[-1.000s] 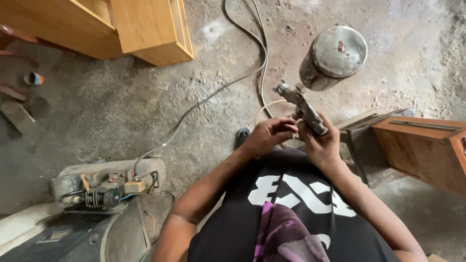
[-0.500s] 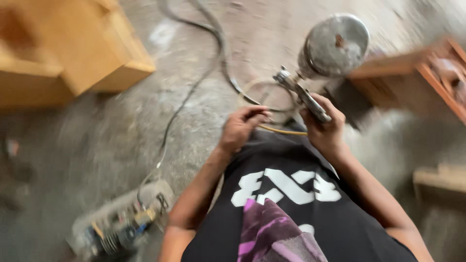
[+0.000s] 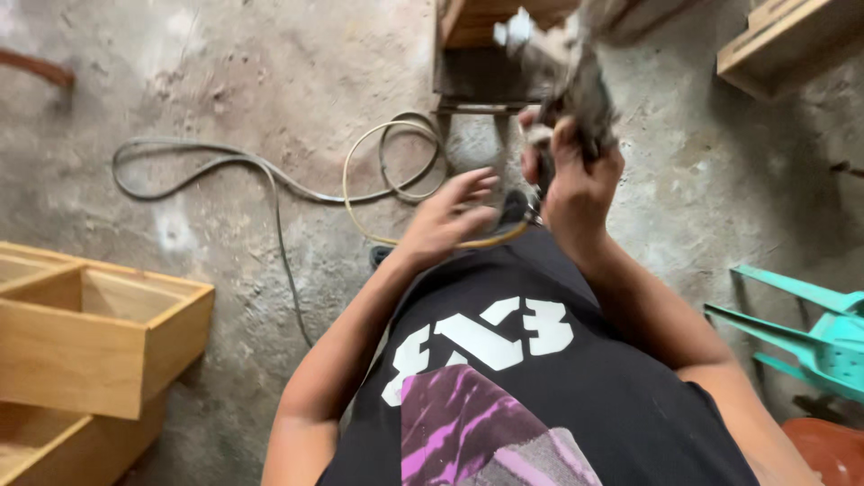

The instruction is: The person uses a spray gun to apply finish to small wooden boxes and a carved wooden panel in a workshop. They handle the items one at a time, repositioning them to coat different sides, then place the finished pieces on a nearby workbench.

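The right hand (image 3: 576,180) is closed around the grip of a spray gun (image 3: 576,90), raised in front of the person's chest and blurred; its upper part runs out of view at the top edge. The left hand (image 3: 450,216) hovers just beside it with fingers spread, holding nothing. A yellowish air hose (image 3: 378,153) trails from under the gun and loops on the concrete floor (image 3: 225,90), beside a grey cable (image 3: 198,171). A wooden crate (image 3: 99,333) sits at the floor's left edge. The step appears to be readying the gun; next the free hand likely needs to steady or adjust it.
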